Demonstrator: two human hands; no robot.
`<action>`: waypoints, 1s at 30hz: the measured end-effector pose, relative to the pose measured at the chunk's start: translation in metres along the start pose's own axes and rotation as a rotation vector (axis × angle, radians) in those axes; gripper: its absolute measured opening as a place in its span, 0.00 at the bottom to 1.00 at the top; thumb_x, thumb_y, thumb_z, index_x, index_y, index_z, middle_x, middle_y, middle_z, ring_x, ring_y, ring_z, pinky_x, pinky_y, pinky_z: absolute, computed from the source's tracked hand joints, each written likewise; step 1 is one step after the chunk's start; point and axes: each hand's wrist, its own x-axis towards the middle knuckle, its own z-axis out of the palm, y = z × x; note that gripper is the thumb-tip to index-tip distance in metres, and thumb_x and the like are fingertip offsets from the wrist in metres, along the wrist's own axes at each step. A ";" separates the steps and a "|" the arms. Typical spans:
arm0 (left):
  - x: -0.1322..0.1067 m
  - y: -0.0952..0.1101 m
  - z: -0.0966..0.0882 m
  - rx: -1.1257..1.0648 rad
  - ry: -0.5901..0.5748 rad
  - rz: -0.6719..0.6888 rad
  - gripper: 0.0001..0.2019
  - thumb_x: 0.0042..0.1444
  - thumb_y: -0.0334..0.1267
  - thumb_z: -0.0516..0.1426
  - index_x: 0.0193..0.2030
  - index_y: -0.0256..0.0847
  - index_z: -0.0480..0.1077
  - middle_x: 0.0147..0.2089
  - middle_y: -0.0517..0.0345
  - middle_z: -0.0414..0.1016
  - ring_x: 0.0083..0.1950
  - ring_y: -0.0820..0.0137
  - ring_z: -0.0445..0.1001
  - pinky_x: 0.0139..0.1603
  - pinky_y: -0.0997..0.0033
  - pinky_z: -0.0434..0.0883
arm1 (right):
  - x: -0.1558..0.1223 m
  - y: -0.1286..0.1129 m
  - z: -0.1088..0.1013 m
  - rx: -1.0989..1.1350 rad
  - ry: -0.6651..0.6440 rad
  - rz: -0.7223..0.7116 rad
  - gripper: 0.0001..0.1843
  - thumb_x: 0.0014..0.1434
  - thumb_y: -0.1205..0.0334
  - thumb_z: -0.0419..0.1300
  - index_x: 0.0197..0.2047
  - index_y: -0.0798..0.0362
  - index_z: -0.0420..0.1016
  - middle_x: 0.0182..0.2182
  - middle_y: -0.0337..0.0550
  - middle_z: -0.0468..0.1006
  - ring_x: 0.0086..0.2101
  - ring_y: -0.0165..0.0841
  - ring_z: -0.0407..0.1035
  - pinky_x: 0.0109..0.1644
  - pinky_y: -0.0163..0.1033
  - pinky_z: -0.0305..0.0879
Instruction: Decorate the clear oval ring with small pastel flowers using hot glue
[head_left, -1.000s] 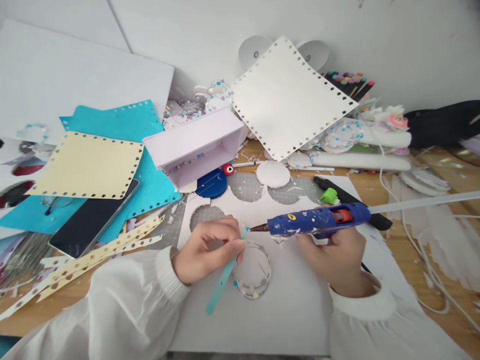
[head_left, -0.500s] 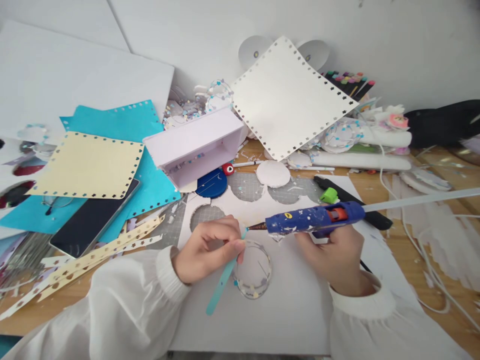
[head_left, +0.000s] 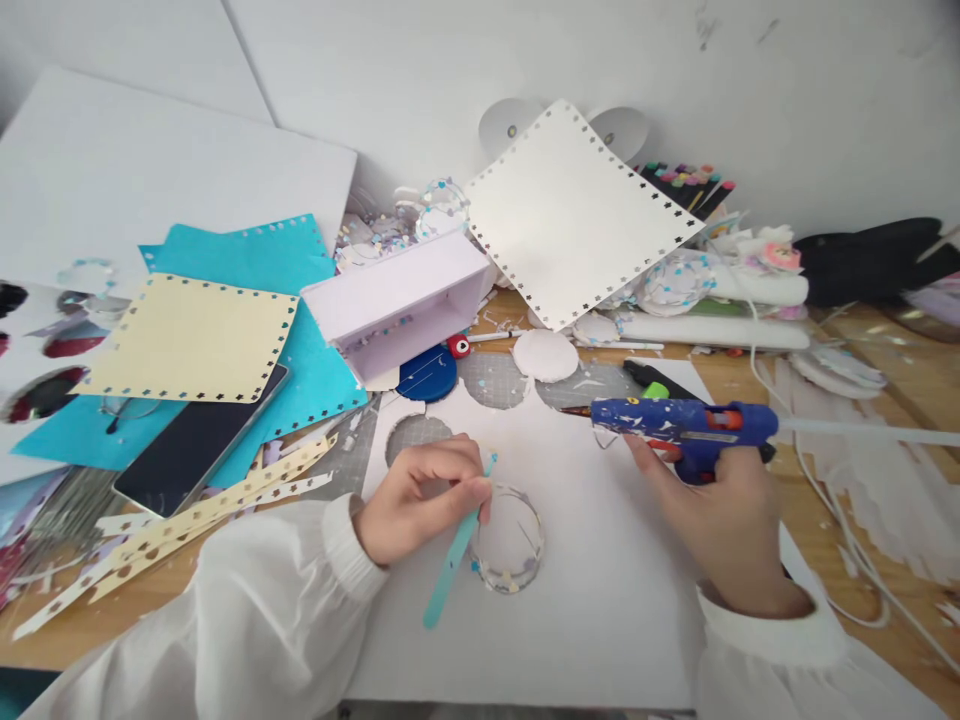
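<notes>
My left hand (head_left: 424, 495) pinches a thin teal paper strip (head_left: 452, 555) against the rim of a clear round ring (head_left: 508, 540) speckled with small coloured bits. The ring lies on a large white sheet (head_left: 600, 590) with round holes cut near its far edge. My right hand (head_left: 720, 505) grips a blue glue gun (head_left: 679, 425), its nozzle pointing left and well to the right of the strip's top end. A clear glue stick (head_left: 862, 432) juts from the gun's back toward the right.
A small white open box (head_left: 397, 300) lies tipped behind the sheet. Cream (head_left: 191, 340) and teal punched papers cover a dark tablet (head_left: 187, 445) at left. A white punched square (head_left: 581, 210), markers (head_left: 686, 180) and paper scraps crowd the back. Punched strips (head_left: 187, 520) lie at left.
My right hand has drawn the glue gun away to the right, off the strip's top end. My left hand keeps pinching the strip at the ring.
</notes>
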 end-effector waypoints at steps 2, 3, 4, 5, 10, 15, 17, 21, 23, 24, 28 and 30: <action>0.000 0.001 0.000 -0.005 -0.003 -0.001 0.17 0.62 0.37 0.55 0.22 0.37 0.72 0.23 0.58 0.66 0.29 0.73 0.64 0.38 0.69 0.62 | -0.003 0.009 -0.002 0.000 -0.052 0.001 0.21 0.50 0.43 0.61 0.37 0.51 0.69 0.24 0.42 0.72 0.27 0.41 0.69 0.32 0.44 0.64; 0.000 0.001 0.000 -0.006 -0.004 -0.003 0.17 0.62 0.37 0.55 0.22 0.36 0.72 0.23 0.58 0.66 0.29 0.73 0.64 0.38 0.69 0.62 | -0.005 0.013 -0.003 -0.017 -0.084 0.000 0.22 0.51 0.42 0.59 0.39 0.51 0.69 0.27 0.44 0.73 0.29 0.43 0.70 0.33 0.45 0.64; 0.000 0.001 0.000 -0.006 -0.003 -0.004 0.17 0.62 0.37 0.55 0.22 0.36 0.73 0.24 0.58 0.66 0.29 0.73 0.64 0.38 0.69 0.62 | -0.006 0.017 -0.003 -0.046 -0.115 0.002 0.22 0.52 0.41 0.58 0.40 0.51 0.69 0.28 0.46 0.74 0.31 0.45 0.71 0.33 0.46 0.64; 0.000 0.001 0.000 -0.005 -0.002 -0.007 0.17 0.62 0.37 0.55 0.22 0.36 0.73 0.24 0.58 0.66 0.29 0.73 0.64 0.38 0.69 0.61 | -0.007 0.021 -0.004 -0.080 -0.148 0.003 0.22 0.53 0.40 0.57 0.39 0.51 0.69 0.29 0.48 0.75 0.31 0.46 0.71 0.33 0.46 0.64; 0.000 -0.001 -0.001 -0.012 0.015 -0.019 0.16 0.61 0.37 0.56 0.23 0.37 0.75 0.23 0.58 0.66 0.28 0.73 0.63 0.35 0.69 0.61 | -0.006 0.032 -0.004 -0.127 -0.211 -0.133 0.16 0.56 0.45 0.56 0.34 0.51 0.68 0.27 0.47 0.75 0.31 0.46 0.72 0.31 0.45 0.63; -0.002 -0.004 -0.002 -0.084 0.039 -0.037 0.15 0.61 0.37 0.56 0.24 0.37 0.76 0.24 0.57 0.66 0.28 0.72 0.64 0.32 0.70 0.60 | -0.001 0.031 -0.009 -0.146 -0.211 -0.257 0.18 0.59 0.44 0.52 0.34 0.52 0.68 0.27 0.50 0.74 0.30 0.46 0.71 0.34 0.48 0.65; -0.003 -0.006 -0.002 -0.121 0.055 -0.057 0.15 0.61 0.37 0.56 0.24 0.37 0.77 0.25 0.57 0.67 0.28 0.72 0.64 0.32 0.69 0.60 | -0.004 0.030 -0.020 -0.205 -0.227 -0.303 0.20 0.60 0.43 0.50 0.35 0.52 0.67 0.29 0.53 0.74 0.31 0.47 0.71 0.34 0.49 0.65; -0.003 -0.009 -0.001 -0.198 0.098 -0.136 0.15 0.60 0.39 0.57 0.24 0.38 0.77 0.26 0.56 0.67 0.30 0.71 0.65 0.33 0.69 0.60 | -0.021 0.032 -0.060 -0.543 -0.246 -0.488 0.27 0.61 0.40 0.45 0.39 0.57 0.69 0.35 0.64 0.74 0.34 0.54 0.70 0.35 0.54 0.64; -0.003 -0.011 -0.001 -0.234 0.127 -0.177 0.16 0.60 0.41 0.56 0.24 0.38 0.77 0.26 0.56 0.66 0.30 0.71 0.64 0.33 0.69 0.60 | -0.028 0.031 -0.080 -0.509 -0.308 -0.546 0.26 0.60 0.38 0.46 0.42 0.53 0.69 0.35 0.54 0.76 0.31 0.48 0.70 0.33 0.50 0.64; -0.003 -0.011 -0.001 -0.246 0.140 -0.192 0.16 0.60 0.41 0.56 0.24 0.38 0.76 0.25 0.56 0.66 0.30 0.71 0.64 0.33 0.69 0.60 | -0.030 0.027 -0.088 -0.443 -0.326 -0.565 0.26 0.61 0.39 0.47 0.45 0.53 0.69 0.37 0.52 0.76 0.33 0.47 0.71 0.34 0.49 0.65; -0.002 -0.011 -0.001 -0.249 0.174 -0.224 0.16 0.59 0.41 0.56 0.23 0.37 0.76 0.25 0.57 0.64 0.30 0.71 0.62 0.32 0.70 0.59 | -0.024 -0.016 -0.093 -0.190 -0.374 -0.733 0.18 0.65 0.52 0.48 0.50 0.51 0.69 0.45 0.49 0.75 0.42 0.42 0.71 0.43 0.48 0.66; -0.002 -0.010 -0.002 -0.253 0.172 -0.247 0.16 0.59 0.41 0.56 0.24 0.37 0.76 0.25 0.57 0.64 0.30 0.71 0.62 0.32 0.70 0.59 | -0.017 -0.047 -0.082 -0.011 -0.416 -0.837 0.14 0.66 0.62 0.49 0.50 0.53 0.70 0.46 0.49 0.75 0.45 0.39 0.71 0.45 0.45 0.68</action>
